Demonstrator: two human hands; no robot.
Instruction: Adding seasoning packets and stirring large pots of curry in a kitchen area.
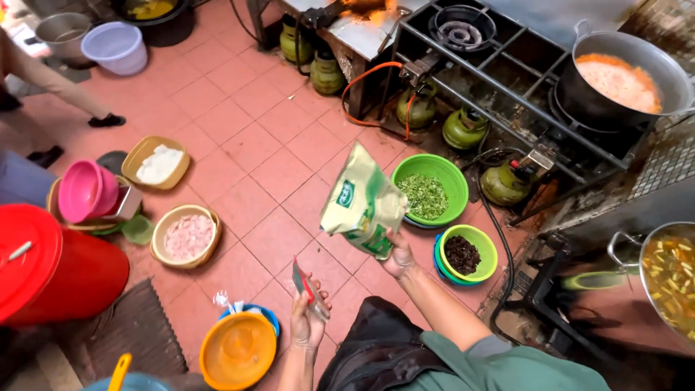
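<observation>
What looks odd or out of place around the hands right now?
Food bowls sit directly on the tiled floor, among them a green bowl of chopped greens beside the gas cylinders. An orange hose trails loosely under the stove. Nothing looks spilled.

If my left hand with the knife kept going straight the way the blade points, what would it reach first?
The left hand points the knife up the picture, over bare floor tiles. The line looks free at first; the gas cylinders by the stove stand far along it, though depth is unclear.
</observation>
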